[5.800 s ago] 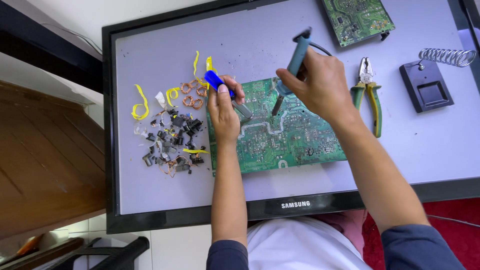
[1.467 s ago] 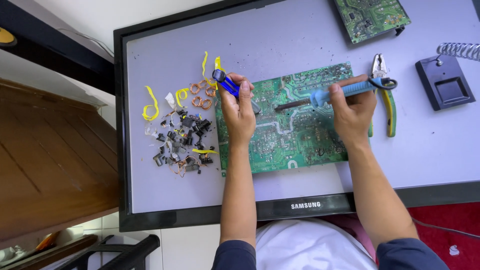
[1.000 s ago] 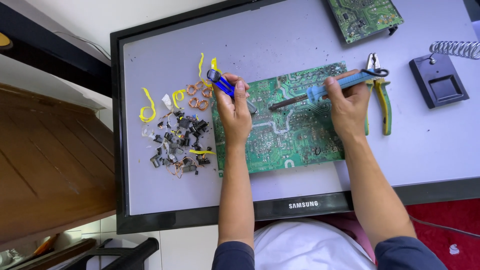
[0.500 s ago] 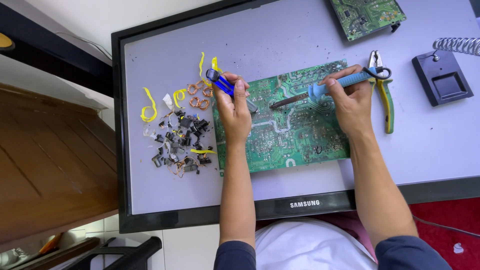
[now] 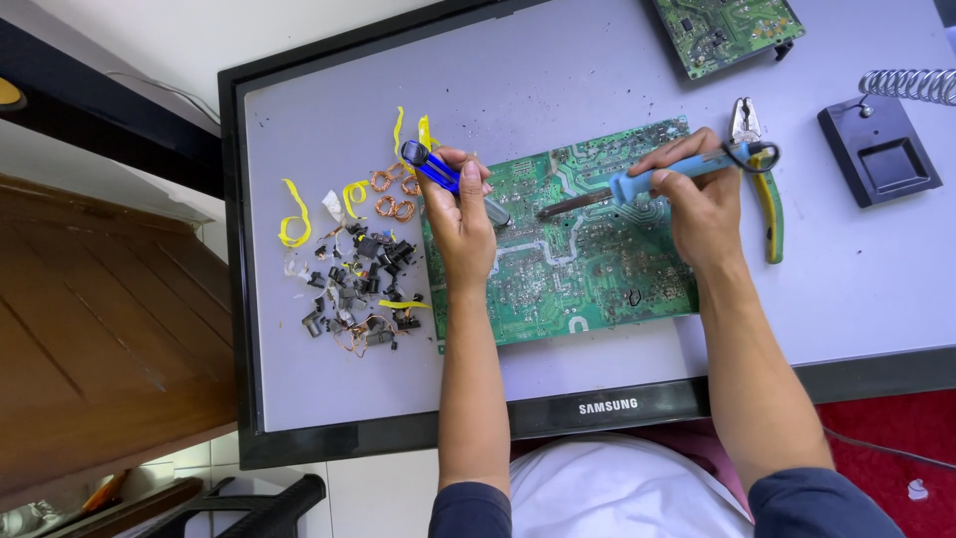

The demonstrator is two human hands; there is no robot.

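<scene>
While the left hand (image 5: 460, 214) curls tight around a blue-handled tool (image 5: 435, 167), its metal tip angled down onto the green circuit board (image 5: 568, 259), the right hand (image 5: 702, 204) grips a soldering iron (image 5: 637, 184) by its light blue handle like a pen, fingers closed, the dark tip laid low across the board's upper middle. Both tips point toward the same patch, which would explain the two slanted grips, one tool working where the other heats. From where I stand I can't quite tell whether the left tool is a solder sucker or a small driver. The board lies flat on a face-down television (image 5: 299, 329) used as a bench, close to the person's body so both forearms reach it easily. Just left of the board sits a heap of small dark parts (image 5: 358, 289) with copper coils (image 5: 393, 194) and yellow strips (image 5: 294, 214). Right of the hand lie green-handled pliers (image 5: 767, 199), then a black stand (image 5: 881, 154), and a second board (image 5: 727, 30) at the top edge.
</scene>
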